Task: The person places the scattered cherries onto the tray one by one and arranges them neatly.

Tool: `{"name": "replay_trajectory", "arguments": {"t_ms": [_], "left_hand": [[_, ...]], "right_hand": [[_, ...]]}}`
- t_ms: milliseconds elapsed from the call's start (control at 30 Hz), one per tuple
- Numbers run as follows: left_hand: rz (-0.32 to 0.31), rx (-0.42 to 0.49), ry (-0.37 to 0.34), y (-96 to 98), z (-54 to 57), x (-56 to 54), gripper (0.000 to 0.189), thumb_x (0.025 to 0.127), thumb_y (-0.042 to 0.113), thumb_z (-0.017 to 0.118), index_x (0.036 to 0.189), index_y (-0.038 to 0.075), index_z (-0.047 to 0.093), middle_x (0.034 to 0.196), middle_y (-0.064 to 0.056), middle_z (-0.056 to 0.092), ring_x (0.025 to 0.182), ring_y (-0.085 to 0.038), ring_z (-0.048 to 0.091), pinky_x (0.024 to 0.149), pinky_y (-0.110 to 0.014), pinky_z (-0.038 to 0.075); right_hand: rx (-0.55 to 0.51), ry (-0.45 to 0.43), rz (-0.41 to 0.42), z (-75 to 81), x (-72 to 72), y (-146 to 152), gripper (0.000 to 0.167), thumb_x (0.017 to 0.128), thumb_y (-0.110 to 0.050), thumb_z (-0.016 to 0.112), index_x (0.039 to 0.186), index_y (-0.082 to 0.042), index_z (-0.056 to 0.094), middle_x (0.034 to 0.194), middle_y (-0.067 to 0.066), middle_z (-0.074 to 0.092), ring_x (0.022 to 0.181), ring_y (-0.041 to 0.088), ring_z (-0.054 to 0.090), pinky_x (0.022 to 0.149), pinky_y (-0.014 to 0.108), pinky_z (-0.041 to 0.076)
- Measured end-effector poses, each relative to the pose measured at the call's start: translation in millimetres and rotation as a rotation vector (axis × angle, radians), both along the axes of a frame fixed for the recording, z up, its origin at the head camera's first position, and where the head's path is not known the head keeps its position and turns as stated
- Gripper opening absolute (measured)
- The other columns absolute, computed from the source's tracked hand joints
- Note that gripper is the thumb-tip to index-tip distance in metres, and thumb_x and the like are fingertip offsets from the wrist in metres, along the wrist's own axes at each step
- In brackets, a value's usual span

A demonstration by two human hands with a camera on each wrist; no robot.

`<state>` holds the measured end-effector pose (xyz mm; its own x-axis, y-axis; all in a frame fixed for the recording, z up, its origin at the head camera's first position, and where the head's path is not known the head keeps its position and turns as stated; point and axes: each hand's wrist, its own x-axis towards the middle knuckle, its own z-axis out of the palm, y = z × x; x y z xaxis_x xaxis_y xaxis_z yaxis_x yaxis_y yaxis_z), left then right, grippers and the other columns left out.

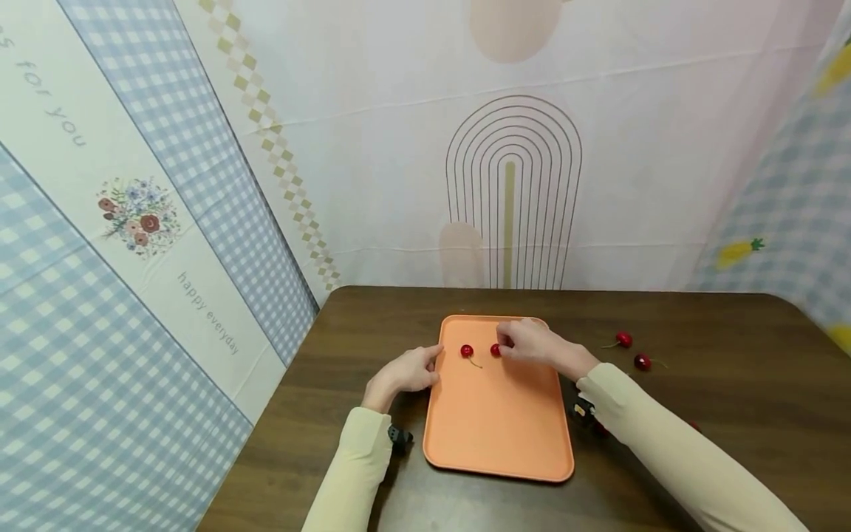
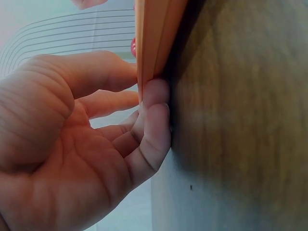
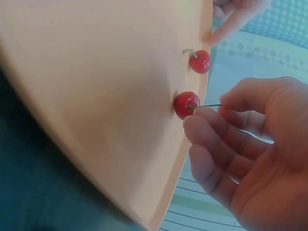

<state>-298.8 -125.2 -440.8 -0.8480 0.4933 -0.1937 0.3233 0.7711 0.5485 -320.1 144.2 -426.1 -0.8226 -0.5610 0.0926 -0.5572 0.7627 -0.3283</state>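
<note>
An orange tray [image 1: 499, 421] lies on the table. At its left edge my left hand [image 1: 408, 371] grips the rim; in the left wrist view the thumb and a finger touch the tray's edge [image 2: 156, 38] while curled fingertips sit against its underside. Over the far part of the tray, my right hand [image 1: 532, 343] pinches the thin stem of a red cherry [image 3: 186, 105], whose round body is at the tray surface. Left of it a second cherry [image 1: 467, 350] rests on the tray, its stem pointing toward the near side.
Right of the tray, two cherries, one farther back [image 1: 623, 339] and one nearer [image 1: 642, 362], lie on the brown wooden table [image 1: 731, 347]. More red shows partly hidden by the right sleeve [image 1: 665, 428]. A patterned cloth [image 1: 372, 148] hangs behind the table.
</note>
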Motion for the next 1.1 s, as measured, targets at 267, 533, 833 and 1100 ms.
{"name": "replay_trajectory", "arguments": {"t_ms": [267, 533, 833, 1100], "left_hand": [[-0.008, -0.015, 0.001, -0.4, 4.4, -2.9, 0.067, 0.090, 0.006, 0.055, 0.153, 0.006, 0.034, 0.061, 0.002, 0.043, 0.052, -0.012, 0.037, 0.055, -0.024, 0.032], [0.002, -0.021, -0.010, 1.1, 6.9, -4.0, 0.067, 0.090, 0.006, 0.056, 0.153, 0.006, 0.034, 0.064, 0.001, 0.044, 0.053, -0.012, 0.038, 0.054, -0.024, 0.032], [0.009, -0.016, -0.019, -0.1, 3.2, -3.5, 0.067, 0.090, 0.006, 0.056, 0.153, 0.007, 0.034, 0.066, 0.000, 0.044, 0.055, -0.013, 0.039, 0.055, -0.025, 0.033], [0.005, -0.015, -0.023, 1.2, 0.2, -4.0, 0.067, 0.090, 0.007, 0.056, 0.153, 0.007, 0.034, 0.065, 0.001, 0.044, 0.054, -0.012, 0.039, 0.054, -0.024, 0.033]], "right_hand": [[0.039, 0.026, 0.008, -7.4, 7.5, -1, 0.014, 0.088, -0.010, 0.063, 0.076, -0.014, 0.058, 0.063, -0.003, 0.049, 0.055, 0.010, 0.042, 0.055, 0.023, 0.035], [0.070, 0.021, -0.117, -10.4, 13.2, -2, 0.019, 0.086, -0.011, 0.059, 0.070, -0.014, 0.052, 0.059, -0.001, 0.045, 0.050, 0.012, 0.039, 0.047, 0.025, 0.030], [0.092, 0.062, -0.082, -17.2, 21.5, -7, 0.024, 0.087, -0.011, 0.059, 0.066, -0.014, 0.049, 0.055, -0.005, 0.034, 0.048, 0.010, 0.030, 0.046, 0.024, 0.024], [0.131, 0.049, -0.113, -22.1, 26.7, -6, 0.029, 0.088, -0.013, 0.059, 0.063, -0.015, 0.046, 0.055, -0.004, 0.035, 0.047, 0.011, 0.033, 0.045, 0.025, 0.026]]}}
